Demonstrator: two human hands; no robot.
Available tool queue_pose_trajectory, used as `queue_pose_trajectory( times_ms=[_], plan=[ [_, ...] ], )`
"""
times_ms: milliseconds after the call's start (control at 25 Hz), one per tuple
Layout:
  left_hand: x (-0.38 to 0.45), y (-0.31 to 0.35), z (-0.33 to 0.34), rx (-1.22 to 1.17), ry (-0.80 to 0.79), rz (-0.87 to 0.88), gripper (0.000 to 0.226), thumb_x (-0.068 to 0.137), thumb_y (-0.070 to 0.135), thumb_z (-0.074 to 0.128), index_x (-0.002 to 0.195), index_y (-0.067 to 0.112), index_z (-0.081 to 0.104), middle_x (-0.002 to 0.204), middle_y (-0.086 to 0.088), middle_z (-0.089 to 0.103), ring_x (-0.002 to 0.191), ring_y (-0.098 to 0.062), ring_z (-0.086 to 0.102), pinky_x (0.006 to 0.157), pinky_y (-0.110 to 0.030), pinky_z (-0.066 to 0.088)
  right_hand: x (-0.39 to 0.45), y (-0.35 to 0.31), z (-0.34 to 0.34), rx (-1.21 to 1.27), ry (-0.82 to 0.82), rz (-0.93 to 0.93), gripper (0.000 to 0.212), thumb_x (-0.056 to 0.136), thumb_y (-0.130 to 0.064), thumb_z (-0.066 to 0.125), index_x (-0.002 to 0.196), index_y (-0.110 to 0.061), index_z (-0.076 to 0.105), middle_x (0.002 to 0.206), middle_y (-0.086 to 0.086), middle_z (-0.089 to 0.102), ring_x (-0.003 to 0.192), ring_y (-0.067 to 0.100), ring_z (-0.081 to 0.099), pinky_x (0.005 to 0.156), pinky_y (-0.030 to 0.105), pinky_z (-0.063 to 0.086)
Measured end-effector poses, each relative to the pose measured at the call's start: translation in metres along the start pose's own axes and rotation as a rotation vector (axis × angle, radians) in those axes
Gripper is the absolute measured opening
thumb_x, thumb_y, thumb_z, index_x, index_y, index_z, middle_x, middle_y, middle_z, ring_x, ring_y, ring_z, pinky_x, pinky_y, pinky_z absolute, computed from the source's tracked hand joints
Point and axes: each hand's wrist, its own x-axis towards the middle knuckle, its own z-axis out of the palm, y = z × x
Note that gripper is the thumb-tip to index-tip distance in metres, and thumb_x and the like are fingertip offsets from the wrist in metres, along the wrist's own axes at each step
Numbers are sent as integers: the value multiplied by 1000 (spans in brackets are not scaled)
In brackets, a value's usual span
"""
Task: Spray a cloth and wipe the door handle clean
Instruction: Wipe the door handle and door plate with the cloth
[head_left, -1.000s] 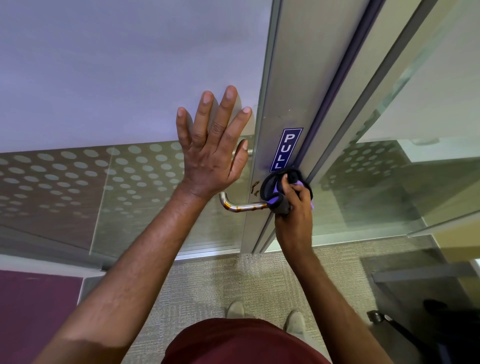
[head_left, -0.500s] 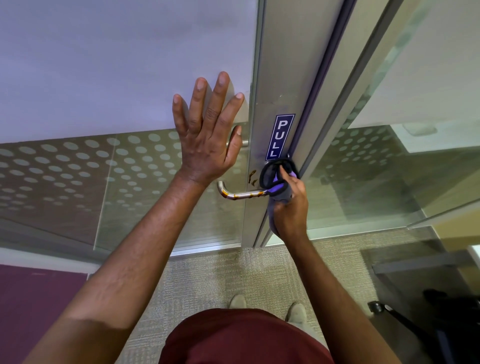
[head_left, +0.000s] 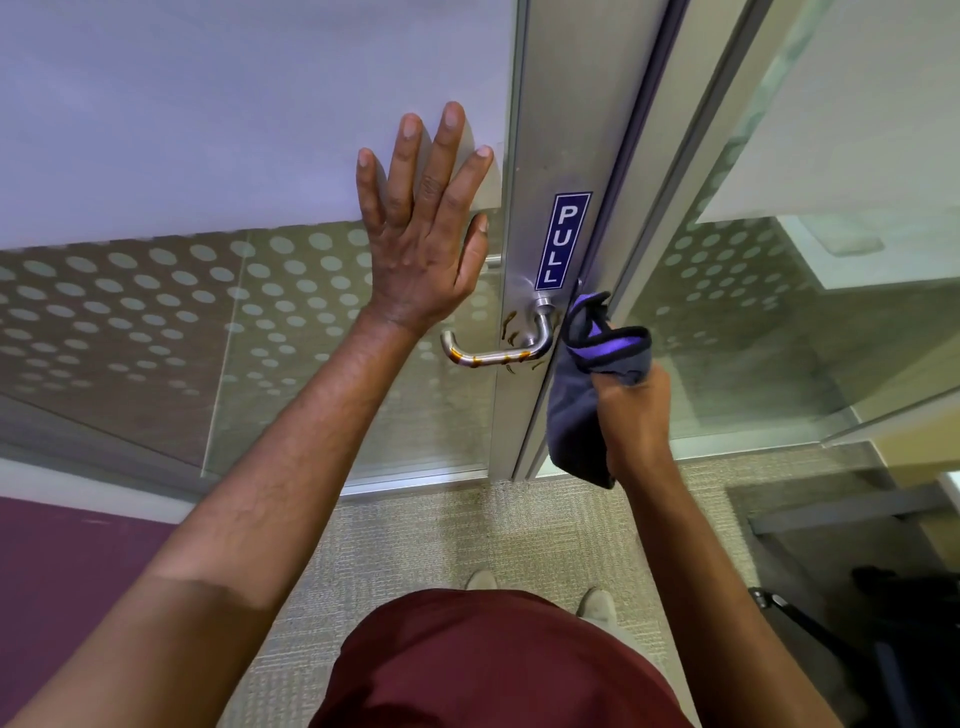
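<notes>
My left hand (head_left: 421, 249) lies flat, fingers spread, on the glass door (head_left: 208, 156). My right hand (head_left: 631, 410) grips the cloth (head_left: 582, 410) just right of the smeared handle (head_left: 498, 353).

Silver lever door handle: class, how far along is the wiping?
Done: the right hand grips the grey-and-purple cloth. In hand: the cloth is beside the silver lever door handle, while the left hand presses flat on the glass door. Left: brown streaks remain on the lever.
</notes>
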Motion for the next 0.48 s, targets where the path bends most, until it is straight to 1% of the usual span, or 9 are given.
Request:
queue_pose_trajectory(
  times_ms=[40,80,160,200,240,280,320,400,480],
  plan=[
    [0,1,0,-4,-1,0,63,96,24,68,152,18,41,155,-27,51,146,-44,28,129,-47,-11,-3,-8,1,11,13,-62,17,91,7,64,104,0,73,81,1,73,73,12,66,67,29,51],
    [0,1,0,-7,-2,1,63,96,24,68,152,19,41,155,-27,50,147,-44,28,129,-47,-11,-5,-16,3,-1,22,-170,24,90,8,64,111,0,73,92,8,75,80,11,69,72,28,54],
    [-1,1,1,-15,-3,8,60,99,25,65,153,19,41,155,-27,50,147,-44,28,129,-47,-11,-4,-31,13,-88,35,-484,40,86,12,65,125,3,69,114,22,68,102,1,68,89,22,56],
    [-1,0,1,-19,-3,15,58,100,26,63,153,18,41,156,-27,49,147,-44,28,129,-47,-11,-1,-36,20,-155,23,-632,48,84,14,65,131,3,66,122,23,64,113,1,63,99,23,54],
    [-1,-1,1,-22,-2,20,56,101,27,62,153,18,41,156,-27,49,148,-44,27,129,-48,-10,4,-40,26,-236,0,-738,56,82,13,64,137,1,65,128,21,60,121,7,60,107,26,51],
    [-1,-1,1,-26,0,21,55,102,28,60,153,18,42,156,-27,48,152,-41,25,129,-48,-10,12,-42,31,-325,-25,-798,62,80,11,65,140,-2,63,132,17,58,126,15,57,112,29,48],
    [-1,-2,1,-30,4,19,54,103,29,59,153,18,42,157,-25,47,158,-35,19,129,-48,-10,21,-42,37,-423,-37,-832,66,77,10,67,142,-4,63,133,15,57,128,21,56,114,29,45],
    [-1,-3,2,-41,11,8,55,103,29,59,154,18,42,158,-23,44,164,-21,-2,129,-49,-8,35,-37,47,-606,-33,-876,70,73,12,74,140,-4,64,131,15,59,124,30,56,113,23,39],
    [-1,-5,3,-38,13,-4,56,101,29,60,154,18,42,158,-21,43,162,-16,-11,129,-50,-7,44,-28,51,-698,-50,-910,65,72,13,78,135,-2,67,126,16,63,119,34,58,108,24,39]
  ],
)
